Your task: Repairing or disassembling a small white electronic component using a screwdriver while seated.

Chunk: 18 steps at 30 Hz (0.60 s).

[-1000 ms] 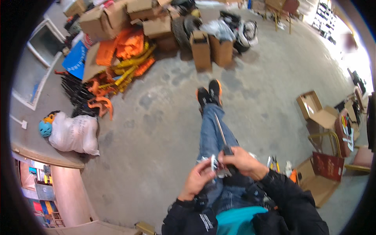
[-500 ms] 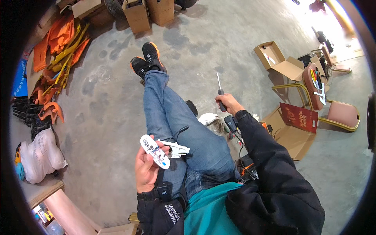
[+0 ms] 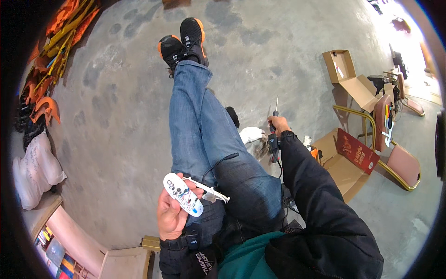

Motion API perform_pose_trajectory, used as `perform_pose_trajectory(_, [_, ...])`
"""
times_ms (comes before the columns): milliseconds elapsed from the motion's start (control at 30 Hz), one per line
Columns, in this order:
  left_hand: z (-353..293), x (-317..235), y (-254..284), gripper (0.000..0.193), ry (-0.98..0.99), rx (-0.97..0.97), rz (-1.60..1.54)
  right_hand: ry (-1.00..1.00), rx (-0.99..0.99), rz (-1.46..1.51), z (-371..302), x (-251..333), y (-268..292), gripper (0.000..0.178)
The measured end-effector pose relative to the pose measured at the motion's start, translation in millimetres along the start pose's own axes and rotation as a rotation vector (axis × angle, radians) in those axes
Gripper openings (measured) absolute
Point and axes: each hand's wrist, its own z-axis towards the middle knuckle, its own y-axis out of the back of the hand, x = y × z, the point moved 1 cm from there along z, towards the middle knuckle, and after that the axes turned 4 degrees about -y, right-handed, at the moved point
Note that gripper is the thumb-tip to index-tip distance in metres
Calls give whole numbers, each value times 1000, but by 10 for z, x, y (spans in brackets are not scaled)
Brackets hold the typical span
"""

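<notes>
My left hand (image 3: pixel 170 216) is closed on a white oval plastic piece (image 3: pixel 183 195) with dark and blue marks on its face. A slim white plastic frame (image 3: pixel 214 194) sticks out from behind the same fingers, over my thigh. Out to the right, my right hand (image 3: pixel 280 123) grips a screwdriver (image 3: pixel 276 113) by its dark handle, its metal blade directed away from me. The two hands are far apart. A black cable end (image 3: pixel 227 158) lies across my jeans near the white frame.
Beside my right leg a white and grey bundle (image 3: pixel 253 135) lies on the floor. An open cardboard box (image 3: pixel 346 174) with a red panel stands at the right, near pink chairs (image 3: pixel 403 162). Orange and yellow parts (image 3: pixel 69 37) and a white sack (image 3: pixel 37 172) are at the left.
The whole view has shifted, so my shoes sit higher in it. My right hand has lowered the screwdriver toward the bundle, and its blade looks shorter. My left hand keeps its hold on the white pieces.
</notes>
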Motion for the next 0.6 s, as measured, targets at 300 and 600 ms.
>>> perform_pose_trajectory(300, [60,17,9,72,14,-16,-11,-4,-50,75,-2,58,38,18])
perform_pose_trajectory(600, [69,-22,-21,76,22,-16,12,18,-60,165,138,-47,28,16])
